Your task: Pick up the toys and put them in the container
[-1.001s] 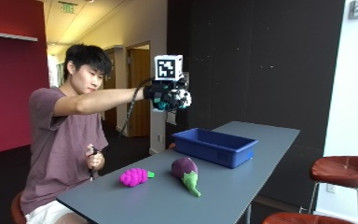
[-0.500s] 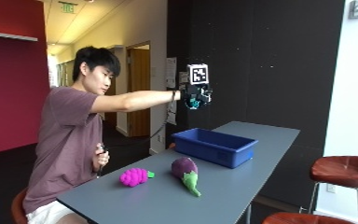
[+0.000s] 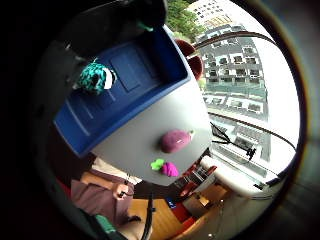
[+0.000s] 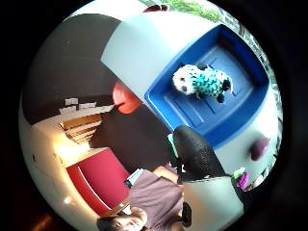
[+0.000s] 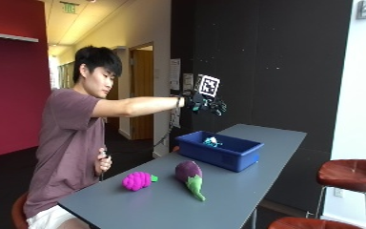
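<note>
Empty, fingers relaxed, gloved right hand (image 5: pixel 203 103) hangs above blue container (image 5: pixel 224 153); plush toy (image 4: pixel 202 82) inside.

Only the top of the teal-and-white toy (image 5: pixel 211 141) shows over the near wall of the blue container (image 5: pixel 219 153) in the outside view; the rest is hidden. The gloved right hand (image 5: pixel 203 103) is small and dark there, so its finger pose can't be read. In the thumb side palm view the pink toy (image 4: pixel 242 179) is half covered by the glove.
</note>
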`<state>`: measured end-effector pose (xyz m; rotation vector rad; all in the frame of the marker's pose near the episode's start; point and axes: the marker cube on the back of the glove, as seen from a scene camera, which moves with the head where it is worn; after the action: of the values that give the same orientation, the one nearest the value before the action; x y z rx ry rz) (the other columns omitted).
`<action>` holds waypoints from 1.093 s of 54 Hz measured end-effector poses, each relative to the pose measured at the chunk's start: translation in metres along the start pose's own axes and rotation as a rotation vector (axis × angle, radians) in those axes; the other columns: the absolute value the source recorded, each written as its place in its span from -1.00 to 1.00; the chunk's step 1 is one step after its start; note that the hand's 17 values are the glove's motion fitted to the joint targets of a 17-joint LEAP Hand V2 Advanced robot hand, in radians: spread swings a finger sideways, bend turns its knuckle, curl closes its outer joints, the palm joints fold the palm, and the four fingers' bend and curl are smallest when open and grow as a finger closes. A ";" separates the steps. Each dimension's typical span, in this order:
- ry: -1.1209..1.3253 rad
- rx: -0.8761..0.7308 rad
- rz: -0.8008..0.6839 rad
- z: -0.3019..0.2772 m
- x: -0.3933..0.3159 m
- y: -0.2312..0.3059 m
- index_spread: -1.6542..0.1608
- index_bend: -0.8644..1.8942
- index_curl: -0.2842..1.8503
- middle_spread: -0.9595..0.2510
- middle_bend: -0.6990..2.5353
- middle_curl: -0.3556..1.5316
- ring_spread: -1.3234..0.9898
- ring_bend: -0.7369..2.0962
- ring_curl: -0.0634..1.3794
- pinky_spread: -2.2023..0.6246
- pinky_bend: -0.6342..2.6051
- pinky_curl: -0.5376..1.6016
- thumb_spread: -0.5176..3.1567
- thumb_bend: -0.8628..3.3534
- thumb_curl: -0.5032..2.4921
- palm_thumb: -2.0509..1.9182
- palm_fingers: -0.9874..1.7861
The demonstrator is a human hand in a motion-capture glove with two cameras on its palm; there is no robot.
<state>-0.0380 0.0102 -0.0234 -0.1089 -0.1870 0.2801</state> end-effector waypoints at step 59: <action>-0.150 -0.222 0.289 0.292 0.280 0.290 0.75 -0.34 -0.61 0.73 -0.47 -0.32 0.15 -0.13 -0.43 0.58 0.00 -0.15 -0.02 -0.60 -0.40 0.11 -0.41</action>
<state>0.0918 0.3903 0.2703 -0.3369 -0.3519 0.5561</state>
